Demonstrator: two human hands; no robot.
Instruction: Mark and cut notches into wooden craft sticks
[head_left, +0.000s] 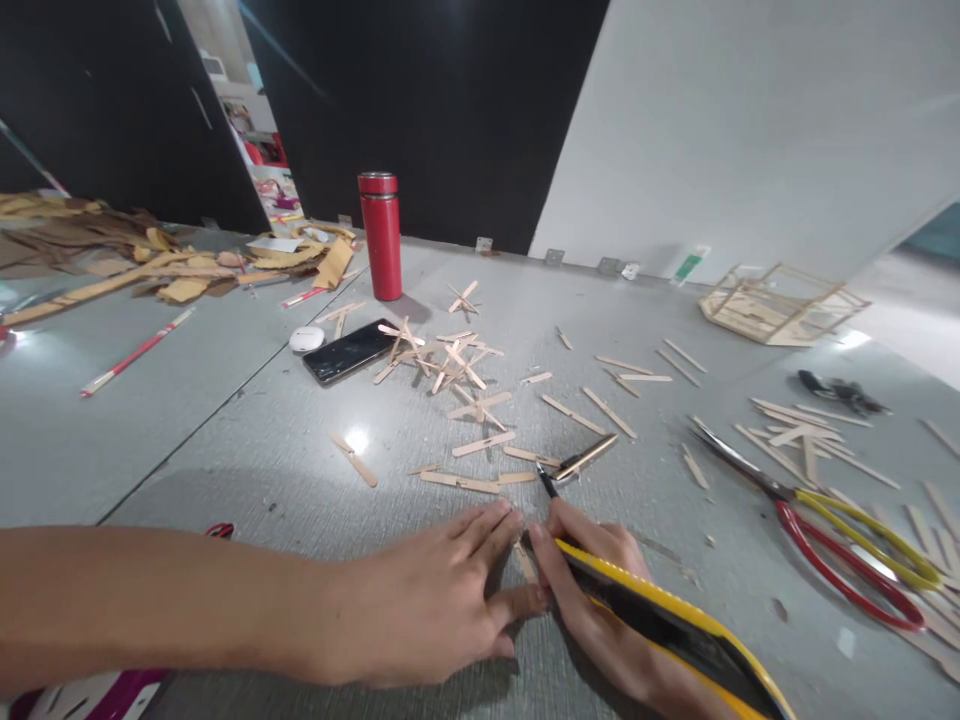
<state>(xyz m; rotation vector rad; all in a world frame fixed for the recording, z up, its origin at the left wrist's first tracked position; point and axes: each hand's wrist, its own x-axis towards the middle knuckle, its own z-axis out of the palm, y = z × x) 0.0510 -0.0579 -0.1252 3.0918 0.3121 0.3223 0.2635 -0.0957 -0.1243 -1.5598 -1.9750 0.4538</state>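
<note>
My left hand [450,595] lies low over the grey table, its fingertips and thumb pressing at both ends of a short wooden craft stick [526,563]. In my right hand [592,580] is a yellow and black utility knife [660,615], its handle running back toward the lower right. The knife's front end is close to the stick, and the fingers hide its blade. A dark pointed tip [547,481] sticks out beyond my right fingers; whether I hold it, I cannot tell. Just ahead lie a gold pen [586,457] and several notched craft sticks [459,483].
Scissors [787,495] with red and yellow handles lie at right beside piled sticks [806,440]. Farther off are a phone [351,351], white earbud case [307,340], red flask [381,240], star-shaped stick bundles [457,365], a wooden frame [780,305] and cardboard scraps [187,270].
</note>
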